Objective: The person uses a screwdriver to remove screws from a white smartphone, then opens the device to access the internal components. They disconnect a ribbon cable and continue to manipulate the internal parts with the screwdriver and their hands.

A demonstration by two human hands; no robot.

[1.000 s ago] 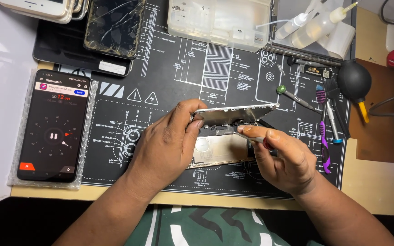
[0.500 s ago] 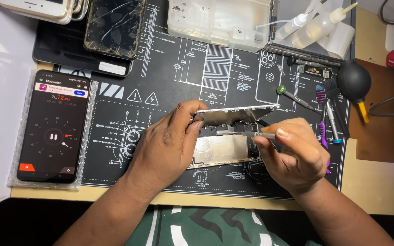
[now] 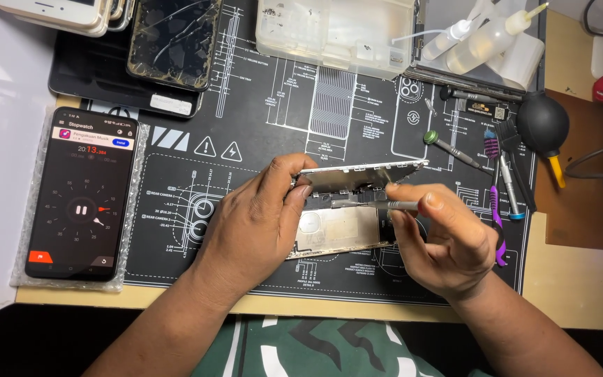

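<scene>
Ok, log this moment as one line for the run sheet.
left hand: props opened phone screen up | right hand: holds screwdriver, tip inside phone | work mat under | stopwatch phone left

I count two hands [image 3: 259, 223] [image 3: 448, 244], one opened phone [image 3: 347, 209], one timer phone [image 3: 82, 195], one cracked phone [image 3: 169, 42], two squeeze bottles [image 3: 455, 35] [image 3: 500, 31], one blower [image 3: 542, 126], one clear parts box [image 3: 336, 31], one mat [image 3: 259, 119].

Pale wooden desk [image 3: 581, 293] (evenly lit)
</scene>
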